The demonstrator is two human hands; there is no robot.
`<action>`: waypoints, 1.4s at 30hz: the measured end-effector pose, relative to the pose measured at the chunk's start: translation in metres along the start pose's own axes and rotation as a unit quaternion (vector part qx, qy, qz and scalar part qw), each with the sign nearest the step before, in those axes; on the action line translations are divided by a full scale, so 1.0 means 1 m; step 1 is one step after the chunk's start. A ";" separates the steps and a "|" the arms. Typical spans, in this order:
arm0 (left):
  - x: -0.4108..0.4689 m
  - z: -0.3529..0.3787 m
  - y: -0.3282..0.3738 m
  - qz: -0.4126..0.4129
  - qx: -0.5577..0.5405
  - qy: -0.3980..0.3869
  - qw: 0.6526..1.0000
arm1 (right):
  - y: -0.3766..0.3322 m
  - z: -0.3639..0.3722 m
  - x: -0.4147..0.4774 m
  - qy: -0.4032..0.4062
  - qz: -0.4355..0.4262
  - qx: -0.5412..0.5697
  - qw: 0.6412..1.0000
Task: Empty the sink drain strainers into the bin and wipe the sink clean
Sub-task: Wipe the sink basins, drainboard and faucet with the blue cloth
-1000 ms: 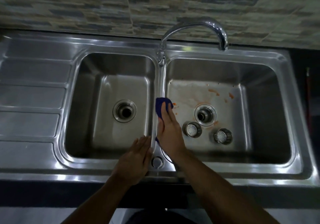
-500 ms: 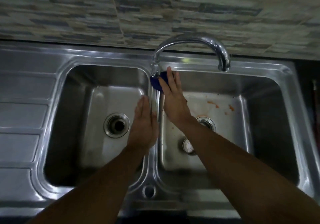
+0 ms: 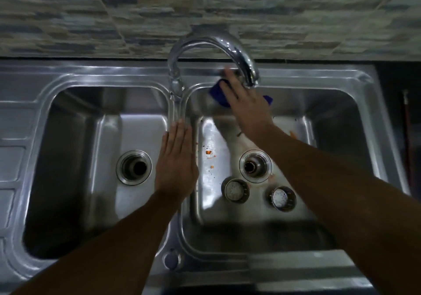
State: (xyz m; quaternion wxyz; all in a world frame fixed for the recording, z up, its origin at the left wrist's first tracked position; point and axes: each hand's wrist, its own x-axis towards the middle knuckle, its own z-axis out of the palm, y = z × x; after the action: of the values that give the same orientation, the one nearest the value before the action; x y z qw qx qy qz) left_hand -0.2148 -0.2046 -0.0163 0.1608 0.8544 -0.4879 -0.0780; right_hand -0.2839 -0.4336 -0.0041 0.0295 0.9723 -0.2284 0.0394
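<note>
The left hand [image 3: 175, 165] lies flat, palm down, on the divider [image 3: 180, 110] between the two basins, its fingers straight, together and holding nothing. The right arm reaches to the back of the right basin under the tap [image 3: 227, 44]. There the right hand [image 3: 246, 105] presses a blue cloth [image 3: 218, 94] with outstretched, blurred fingers, and the cloth shows on both sides of them. A strainer [image 3: 235, 190] and a second strainer [image 3: 281, 198] sit on that basin's floor, just in front of its open drain [image 3: 255, 166]. Orange crumbs [image 3: 208, 152] dot the steel sink [image 3: 91, 73]. Stone-look tiles [image 3: 136, 10] run behind.

The steel sink [image 3: 341, 78] carries two strainers [image 3: 235, 190] and orange scraps [image 3: 208, 152] in its right basin, nearer the person than the right fingers [image 3: 231, 85].
</note>
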 end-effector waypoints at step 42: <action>0.004 0.004 -0.002 -0.007 -0.043 0.032 0.999 | 0.158 -0.045 -0.176 -0.128 0.273 -0.018 0.953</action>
State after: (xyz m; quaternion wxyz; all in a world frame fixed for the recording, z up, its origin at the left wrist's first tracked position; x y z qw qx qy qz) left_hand -0.2121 -0.2072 -0.0206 0.2128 0.8520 -0.4729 -0.0725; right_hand -0.5148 -0.4939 0.0315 0.0052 0.8693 -0.4872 -0.0830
